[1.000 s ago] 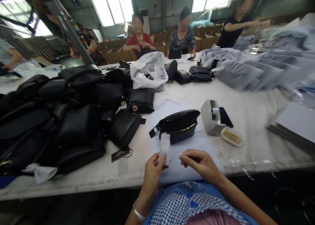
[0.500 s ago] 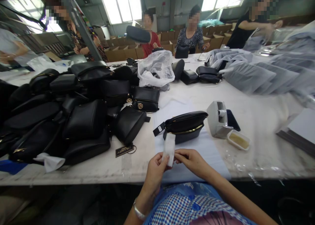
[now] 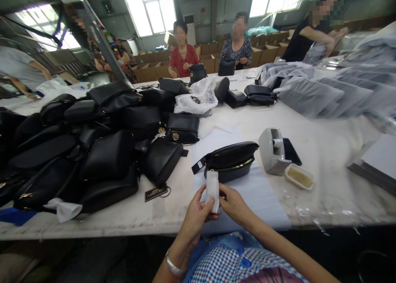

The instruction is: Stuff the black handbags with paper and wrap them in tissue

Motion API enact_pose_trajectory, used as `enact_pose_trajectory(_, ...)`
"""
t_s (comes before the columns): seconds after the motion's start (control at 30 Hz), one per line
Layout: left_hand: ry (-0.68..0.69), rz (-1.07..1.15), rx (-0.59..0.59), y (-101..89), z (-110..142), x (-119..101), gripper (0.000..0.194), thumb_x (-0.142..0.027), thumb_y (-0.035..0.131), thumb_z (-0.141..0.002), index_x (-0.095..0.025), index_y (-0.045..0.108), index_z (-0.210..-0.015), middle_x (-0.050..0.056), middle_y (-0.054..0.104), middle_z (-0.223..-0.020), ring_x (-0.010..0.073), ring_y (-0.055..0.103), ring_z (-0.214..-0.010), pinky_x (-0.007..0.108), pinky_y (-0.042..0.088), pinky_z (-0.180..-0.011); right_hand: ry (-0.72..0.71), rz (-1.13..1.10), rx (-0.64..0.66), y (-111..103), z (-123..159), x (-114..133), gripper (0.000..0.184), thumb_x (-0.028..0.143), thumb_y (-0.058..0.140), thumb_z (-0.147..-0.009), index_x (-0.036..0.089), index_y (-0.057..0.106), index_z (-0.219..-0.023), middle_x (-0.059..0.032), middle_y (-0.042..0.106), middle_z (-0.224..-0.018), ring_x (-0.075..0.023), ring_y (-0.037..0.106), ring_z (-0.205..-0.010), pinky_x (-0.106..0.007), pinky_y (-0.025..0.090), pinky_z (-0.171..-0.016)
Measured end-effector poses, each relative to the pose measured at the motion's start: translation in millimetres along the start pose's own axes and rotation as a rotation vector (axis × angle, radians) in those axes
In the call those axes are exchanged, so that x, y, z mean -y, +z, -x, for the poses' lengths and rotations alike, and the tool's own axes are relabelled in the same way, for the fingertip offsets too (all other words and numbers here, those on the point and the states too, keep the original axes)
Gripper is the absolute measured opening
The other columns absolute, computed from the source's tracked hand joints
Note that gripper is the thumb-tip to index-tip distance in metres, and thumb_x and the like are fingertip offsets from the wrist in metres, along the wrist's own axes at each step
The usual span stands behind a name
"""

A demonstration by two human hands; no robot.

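A narrow white wrapped strip [image 3: 212,190], seemingly of thin paper or foam, stands upright in front of me. My left hand [image 3: 199,211] grips its lower part, thumb across the front. At its right edge the fingers of my right hand [image 3: 231,202] are curled against it; their tips are partly hidden behind it. Just beyond lies a black handbag [image 3: 232,161] with a gold zipper, on a white sheet [image 3: 262,200]. A black tag [image 3: 198,165] with a white label hangs at the bag's left end.
Black bags [image 3: 107,155] are heaped on the left, near a loose tag [image 3: 155,192]. To the right stand a tape dispenser [image 3: 272,151], a dark phone-like slab [image 3: 291,152] and a small tub [image 3: 299,176]. Plastic-wrapped bags [image 3: 321,93] lie farther right. Co-workers stand across the table [image 3: 331,151].
My right fingers have moved up along the white strip's edge. Across the table, the person in red has lowered a black bag to the tabletop, and the clear plastic there has sunk flatter.
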State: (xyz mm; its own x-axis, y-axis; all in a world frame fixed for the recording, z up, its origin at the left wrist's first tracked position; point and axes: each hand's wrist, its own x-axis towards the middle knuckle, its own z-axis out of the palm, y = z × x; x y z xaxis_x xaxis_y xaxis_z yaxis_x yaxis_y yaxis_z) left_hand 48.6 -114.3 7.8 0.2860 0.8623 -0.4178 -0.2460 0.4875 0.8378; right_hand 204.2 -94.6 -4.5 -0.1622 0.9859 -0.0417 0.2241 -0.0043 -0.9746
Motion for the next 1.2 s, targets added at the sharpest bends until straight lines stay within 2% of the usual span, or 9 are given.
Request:
enact_pose_trajectory(0.17, 0.016, -0.039, -0.023, 2.8, 0.1, -1.1, 0.092, -0.046, 0.072, -0.079, -0.017, 0.022, -0.150, 0.007, 0.070, -0.081, 0.0171, 0.068, -0.071, 0.027, 0.055, -0.066, 0.083, -0.163, 0.062, -5.1, -3.2, -6.6, 0.024, 0.027, 0.056, -0.083, 0.015, 0.071, -0.098, -0.0050, 0.072, -0.085, -0.0217, 0.064, -0.076, -0.032, 0.052, -0.069)
enact_pose_trajectory(0.3, 0.071, -0.064, -0.071, 5.9, -3.8, 3.4, 0.095, -0.046, 0.071, -0.081, -0.017, 0.016, -0.152, 0.007, 0.071, -0.081, 0.0180, 0.068, -0.072, 0.029, 0.055, -0.068, 0.110, -0.358, 0.071, -11.9, 3.1, 1.7, 0.039, 0.047, 0.052, -0.091, 0.017, 0.068, -0.110, -0.0062, 0.071, -0.097, -0.0221, 0.065, -0.087, -0.035, 0.052, -0.080)
enact_pose_trajectory(0.57, 0.192, -0.173, -0.087, 6.9, -6.8, 9.7, 0.091, -0.046, 0.067, -0.085, -0.019, 0.013, -0.153, 0.003, 0.069, -0.074, 0.0161, 0.065, -0.067, 0.032, 0.055, -0.070, 0.293, -0.496, 0.011, 9.1, -2.1, 4.0, 0.041, 0.046, 0.076, -0.072, 0.011, 0.069, -0.091, -0.0080, 0.073, -0.081, -0.0191, 0.064, -0.068, -0.026, 0.048, -0.057)
enact_pose_trajectory(0.7, 0.182, -0.190, -0.091, 2.1, -3.9, 4.7, 0.093, -0.045, 0.067, -0.084, -0.018, 0.012, -0.153, 0.002, 0.068, -0.074, 0.0166, 0.064, -0.071, 0.031, 0.054, -0.071, 0.206, -0.468, 0.132, 4.8, -5.8, 2.4, 0.046, 0.051, 0.070, -0.077, 0.012, 0.068, -0.101, -0.0096, 0.074, -0.090, -0.0219, 0.068, -0.077, -0.031, 0.053, -0.065)
enact_pose_trajectory(0.8, 0.106, -0.201, -0.087, -4.8, -4.1, 0.3, 0.086, -0.048, 0.068, -0.082, -0.014, 0.027, -0.150, 0.007, 0.070, -0.084, 0.0197, 0.066, -0.080, 0.032, 0.053, -0.075, 0.021, -0.209, 0.090, -21.6, -1.3, 6.9, 0.043, 0.047, 0.063, -0.086, 0.017, 0.065, -0.116, -0.0095, 0.073, -0.105, -0.0239, 0.069, -0.092, -0.036, 0.056, -0.081)
enact_pose_trajectory(0.93, 0.050, -0.399, -0.130, -14.0, -12.6, -3.9, 0.071, -0.059, 0.059, -0.083, -0.012, 0.050, -0.136, 0.014, 0.068, -0.107, 0.0261, 0.067, -0.089, 0.036, 0.054, -0.075, -0.334, 0.409, -0.397, -84.2, -5.9, 20.4, 0.025, 0.037, 0.061, -0.090, 0.024, 0.068, -0.110, -0.0071, 0.073, -0.103, -0.0243, 0.068, -0.095, -0.038, 0.054, -0.091)
enact_pose_trajectory(1.0, 0.113, -0.609, -0.203, -15.2, -19.8, -6.2, 0.068, -0.057, 0.058, -0.083, -0.014, 0.050, -0.135, 0.016, 0.065, -0.118, 0.0296, 0.065, -0.100, 0.042, 0.052, -0.087, -0.489, 0.664, -0.497, -116.9, -18.2, 28.0, 0.033, 0.035, 0.061, -0.090, 0.025, 0.064, -0.121, -0.0083, 0.067, -0.120, -0.0277, 0.061, -0.112, -0.043, 0.046, -0.103)
enact_pose_trajectory(1.1, 0.350, -0.927, -0.410, -10.9, -33.3, -10.0, 0.081, -0.042, 0.070, -0.077, -0.020, 0.034, -0.146, 0.016, 0.040, -0.149, 0.0344, 0.041, -0.135, 0.050, 0.034, -0.110, -0.561, 0.897, -0.347, -153.7, -41.0, 36.2, 0.065, 0.033, 0.064, -0.087, 0.025, 0.038, -0.146, -0.0090, 0.045, -0.147, -0.0309, 0.042, -0.134, -0.048, 0.035, -0.113)
enact_pose_trajectory(1.2, 0.539, -1.080, -0.432, -5.1, -51.5, -13.3, 0.105, -0.031, 0.076, -0.071, -0.023, 0.010, -0.153, 0.014, 0.015, -0.161, 0.0328, 0.014, -0.147, 0.053, 0.020, -0.118, -0.510, 0.964, -0.125, -173.1, -56.5, 41.4, 0.083, 0.024, 0.069, -0.082, 0.027, 0.025, -0.152, -0.0088, 0.055, -0.136, -0.0294, 0.051, -0.123, -0.047, 0.043, -0.105)
